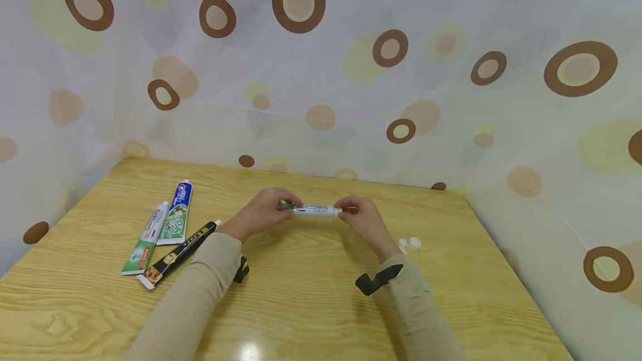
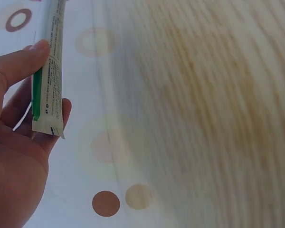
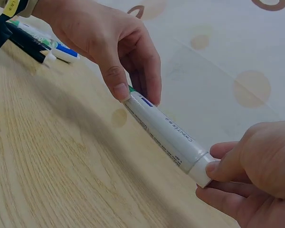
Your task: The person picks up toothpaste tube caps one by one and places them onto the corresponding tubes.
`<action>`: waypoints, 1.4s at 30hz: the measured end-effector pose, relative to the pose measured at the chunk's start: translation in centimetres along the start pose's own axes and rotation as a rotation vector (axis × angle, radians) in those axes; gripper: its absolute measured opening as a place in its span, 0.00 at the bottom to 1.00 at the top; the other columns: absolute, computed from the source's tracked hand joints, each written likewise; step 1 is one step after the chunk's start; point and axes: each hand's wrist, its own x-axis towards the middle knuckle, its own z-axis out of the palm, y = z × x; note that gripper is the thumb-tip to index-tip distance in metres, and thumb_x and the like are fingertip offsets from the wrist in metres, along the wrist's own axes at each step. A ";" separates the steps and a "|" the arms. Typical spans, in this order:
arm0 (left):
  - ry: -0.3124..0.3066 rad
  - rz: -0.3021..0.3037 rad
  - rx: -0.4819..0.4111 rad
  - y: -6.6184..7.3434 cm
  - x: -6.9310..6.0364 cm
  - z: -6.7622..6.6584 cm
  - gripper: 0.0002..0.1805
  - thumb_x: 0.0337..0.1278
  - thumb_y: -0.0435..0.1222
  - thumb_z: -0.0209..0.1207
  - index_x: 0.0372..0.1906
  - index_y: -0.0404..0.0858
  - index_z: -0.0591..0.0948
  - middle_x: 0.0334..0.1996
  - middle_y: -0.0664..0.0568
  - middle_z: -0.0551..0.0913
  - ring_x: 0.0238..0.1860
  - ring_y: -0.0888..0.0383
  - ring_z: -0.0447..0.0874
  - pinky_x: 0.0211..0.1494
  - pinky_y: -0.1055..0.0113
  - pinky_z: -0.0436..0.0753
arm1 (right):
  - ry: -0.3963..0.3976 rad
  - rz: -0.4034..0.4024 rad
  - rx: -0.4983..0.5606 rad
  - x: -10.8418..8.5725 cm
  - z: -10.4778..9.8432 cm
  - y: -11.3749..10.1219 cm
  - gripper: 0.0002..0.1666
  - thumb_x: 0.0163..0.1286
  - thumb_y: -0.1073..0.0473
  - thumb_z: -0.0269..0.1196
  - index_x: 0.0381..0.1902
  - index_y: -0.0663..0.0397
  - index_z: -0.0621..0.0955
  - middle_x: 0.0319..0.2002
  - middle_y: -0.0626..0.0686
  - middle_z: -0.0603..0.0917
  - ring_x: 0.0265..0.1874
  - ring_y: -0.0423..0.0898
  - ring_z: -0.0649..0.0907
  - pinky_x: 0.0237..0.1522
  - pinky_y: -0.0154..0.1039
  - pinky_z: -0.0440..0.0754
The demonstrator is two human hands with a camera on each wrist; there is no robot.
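A white and green toothpaste tube (image 1: 315, 211) is held level above the table between both hands. My left hand (image 1: 263, 211) grips its green, flat end between thumb and fingers; the left wrist view shows the crimped edge of the tube (image 2: 50, 90) poking out past the fingers. At the other end, my right hand (image 1: 365, 222) pinches the white cap (image 3: 201, 172), which sits on the tube in the right wrist view. Small white caps (image 1: 414, 243) lie on the table just right of my right wrist.
Left of my left arm lie three more tubes: a white and green one (image 1: 146, 238), a blue and green one (image 1: 175, 213) and a black one (image 1: 178, 255). They rest on the wooden table (image 1: 301, 305). A patterned sheet (image 1: 341, 144) hangs behind the table.
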 end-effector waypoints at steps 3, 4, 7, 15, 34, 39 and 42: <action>-0.003 -0.009 0.007 -0.3 0.4 0.4 0.13 0.57 0.29 0.67 0.48 0.42 0.87 0.48 0.48 0.87 0.48 0.52 0.84 0.50 0.57 0.83 | -0.004 0.012 0.003 0.3 0.2 0.2 0.12 0.69 0.72 0.60 0.49 0.61 0.83 0.55 0.61 0.82 0.55 0.57 0.83 0.53 0.46 0.83; -0.008 -0.015 0.009 -0.4 0.5 0.5 0.13 0.57 0.29 0.67 0.48 0.41 0.87 0.49 0.48 0.87 0.49 0.53 0.84 0.51 0.58 0.83 | -0.005 0.016 0.003 0.3 0.3 0.2 0.12 0.69 0.72 0.60 0.49 0.61 0.83 0.56 0.61 0.82 0.55 0.57 0.83 0.52 0.46 0.83; -0.023 -0.037 0.015 -0.6 0.8 0.9 0.14 0.57 0.28 0.67 0.48 0.41 0.86 0.49 0.49 0.87 0.51 0.53 0.84 0.54 0.57 0.82 | 0.002 0.029 0.003 0.6 0.6 0.6 0.13 0.68 0.74 0.58 0.48 0.62 0.83 0.56 0.62 0.81 0.54 0.57 0.83 0.50 0.44 0.83; -0.053 -0.094 0.017 -0.8 1.3 1.6 0.14 0.55 0.26 0.67 0.48 0.39 0.86 0.47 0.49 0.86 0.50 0.53 0.82 0.57 0.56 0.80 | 0.027 0.066 -0.019 0.9 1.7 0.7 0.15 0.65 0.76 0.58 0.46 0.63 0.84 0.53 0.62 0.82 0.52 0.56 0.83 0.50 0.41 0.81; -0.123 -0.210 0.100 -0.4 1.2 2.3 0.22 0.56 0.24 0.65 0.56 0.35 0.80 0.53 0.41 0.81 0.55 0.48 0.79 0.58 0.56 0.78 | -0.078 0.056 -0.059 0.3 2.0 0.5 0.24 0.68 0.73 0.55 0.61 0.64 0.74 0.64 0.67 0.74 0.63 0.63 0.77 0.61 0.55 0.77; -0.118 -0.224 0.110 -0.1 0.8 2.0 0.26 0.55 0.26 0.65 0.61 0.36 0.77 0.58 0.40 0.78 0.52 0.50 0.77 0.56 0.58 0.77 | -0.080 0.073 -0.061 -0.1 1.6 0.5 0.25 0.70 0.69 0.57 0.65 0.61 0.71 0.68 0.67 0.68 0.66 0.65 0.73 0.62 0.57 0.75; -0.108 -0.246 0.096 0.1 0.5 1.6 0.28 0.54 0.26 0.64 0.63 0.37 0.76 0.61 0.40 0.75 0.52 0.51 0.75 0.55 0.58 0.76 | -0.075 0.081 -0.067 -0.4 1.1 0.4 0.26 0.71 0.66 0.57 0.66 0.60 0.70 0.70 0.66 0.65 0.68 0.65 0.71 0.62 0.58 0.75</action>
